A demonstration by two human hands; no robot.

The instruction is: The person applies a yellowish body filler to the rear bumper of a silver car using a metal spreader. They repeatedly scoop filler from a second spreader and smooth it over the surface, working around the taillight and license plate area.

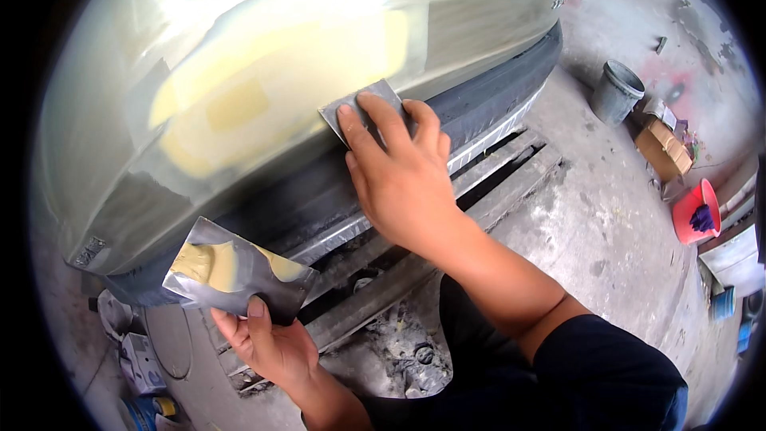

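Note:
In front of me is a pale greenish car body panel (479, 32) with a broad patch of yellow body filler (295, 84) spread over its lower part. My right hand (403, 168) grips a thin grey metal spreader (369, 109), fingers laid along it, at the patch's lower right edge. Whether the blade touches the panel I cannot tell. Lower left, my left hand (271, 347) pinches a flat metal plate (247, 291) between thumb and fingers. Yellow filler paste (209, 263) lies on that plate, most of it at the left end.
A dark bumper (495, 80) runs below the panel, above a slatted grate (511, 168) in the concrete floor. To the right stand a grey bucket (617, 94), a cardboard box (664, 149) and a pink bucket (696, 211). A white box (142, 363) sits lower left.

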